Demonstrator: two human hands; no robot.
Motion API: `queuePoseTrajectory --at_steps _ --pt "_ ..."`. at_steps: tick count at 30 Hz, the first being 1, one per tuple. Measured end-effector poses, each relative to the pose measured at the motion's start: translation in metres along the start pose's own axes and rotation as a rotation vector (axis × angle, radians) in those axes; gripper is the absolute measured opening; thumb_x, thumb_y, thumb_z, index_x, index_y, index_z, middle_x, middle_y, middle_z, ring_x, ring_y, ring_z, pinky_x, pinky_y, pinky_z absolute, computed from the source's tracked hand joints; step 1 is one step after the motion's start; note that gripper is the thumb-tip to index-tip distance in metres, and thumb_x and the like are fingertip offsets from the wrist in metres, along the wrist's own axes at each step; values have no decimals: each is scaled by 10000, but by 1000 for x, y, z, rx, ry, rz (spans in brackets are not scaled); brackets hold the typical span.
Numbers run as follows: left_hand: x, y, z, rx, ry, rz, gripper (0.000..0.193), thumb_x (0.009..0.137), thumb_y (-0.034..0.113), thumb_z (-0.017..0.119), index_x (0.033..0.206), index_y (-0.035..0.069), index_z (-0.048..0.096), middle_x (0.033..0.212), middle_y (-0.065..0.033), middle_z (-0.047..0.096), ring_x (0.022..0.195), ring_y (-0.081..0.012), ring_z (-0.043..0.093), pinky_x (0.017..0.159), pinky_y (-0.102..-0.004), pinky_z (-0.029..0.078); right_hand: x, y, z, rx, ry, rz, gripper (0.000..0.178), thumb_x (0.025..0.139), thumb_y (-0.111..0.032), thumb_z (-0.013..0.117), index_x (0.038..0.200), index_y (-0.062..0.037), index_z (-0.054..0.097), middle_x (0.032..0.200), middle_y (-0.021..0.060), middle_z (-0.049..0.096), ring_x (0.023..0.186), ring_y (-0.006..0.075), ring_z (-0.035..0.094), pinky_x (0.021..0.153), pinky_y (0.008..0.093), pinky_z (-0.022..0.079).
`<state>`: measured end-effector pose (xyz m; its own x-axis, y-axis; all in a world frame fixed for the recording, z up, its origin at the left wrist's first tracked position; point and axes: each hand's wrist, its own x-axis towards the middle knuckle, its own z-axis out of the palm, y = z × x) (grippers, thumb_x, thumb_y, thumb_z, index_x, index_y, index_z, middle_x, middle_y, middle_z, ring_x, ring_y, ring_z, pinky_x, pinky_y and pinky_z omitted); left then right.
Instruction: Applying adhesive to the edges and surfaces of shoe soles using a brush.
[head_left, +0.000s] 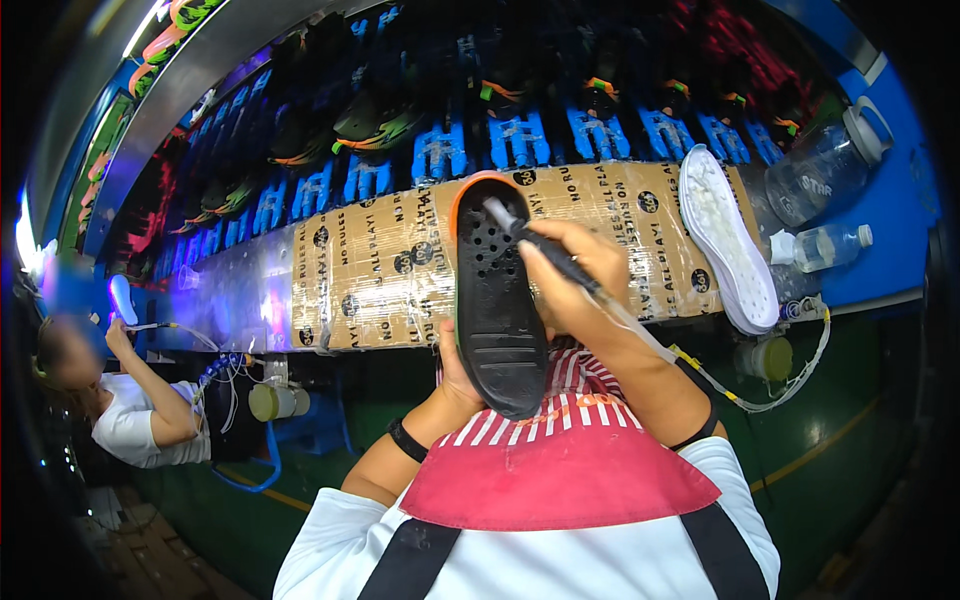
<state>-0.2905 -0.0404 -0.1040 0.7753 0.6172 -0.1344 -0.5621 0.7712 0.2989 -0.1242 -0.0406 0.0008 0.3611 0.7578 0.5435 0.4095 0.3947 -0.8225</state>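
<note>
A black shoe is held in front of my chest, with its sole-shaped face turned up. That face has small holes toward the far end and cross grooves near the heel; its rim shows orange at the toe and green along the left. My left hand is closed around the left side near the heel, with some fingers hidden underneath. In my right hand is a brush, its pale tip against the toe area. A thin tube runs from the brush's dark handle along my right forearm.
Cardboard covers the bench. To the right are a white shoe sole, a large clear bottle, a small bottle and a hanging pot. Blue holders with shoes line the back. Another person works at left.
</note>
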Motion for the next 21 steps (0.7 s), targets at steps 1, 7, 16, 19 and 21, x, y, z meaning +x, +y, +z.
queuePoseTrajectory --at_steps 1,7,16,19,21 --pt "0 -1 -1 -1 0 -1 931 759 772 225 1335 57 381 1259 -205 490 1148 -342 506 975 -446 423 -1 -1 2 -80 -84 -101 193 736 -45 677 914 9 627 719 129 629 597 226 616 543 304 458" --pt "-2 2 -10 -172 56 9 831 785 705 251 1345 106 389 1298 -168 472 1159 -321 504 985 -448 417 -7 -6 3 -52 -377 -224 194 713 -51 690 895 -6 636 727 136 640 606 246 621 553 303 460" --pt "2 4 -25 -171 -180 53 823 800 746 240 1369 161 352 1348 -117 422 1215 -282 443 1046 -445 332 -14 -8 11 -124 -354 -286 203 713 -62 690 903 -14 634 716 129 630 597 258 614 538 324 461" --pt "4 10 -22 -93 -152 107 851 794 754 245 1339 117 391 1311 -150 456 1178 -301 478 1037 -444 347 -14 -13 4 18 -511 -261 212 716 -74 695 913 -11 644 717 123 638 600 237 621 546 309 464" --pt "3 13 -19 -101 -39 145 835 786 731 282 1326 108 409 1289 -153 476 1157 -300 498 1005 -438 387 -15 -19 0 159 -464 -53 217 721 -78 696 920 -2 655 728 122 648 601 210 625 555 290 469"
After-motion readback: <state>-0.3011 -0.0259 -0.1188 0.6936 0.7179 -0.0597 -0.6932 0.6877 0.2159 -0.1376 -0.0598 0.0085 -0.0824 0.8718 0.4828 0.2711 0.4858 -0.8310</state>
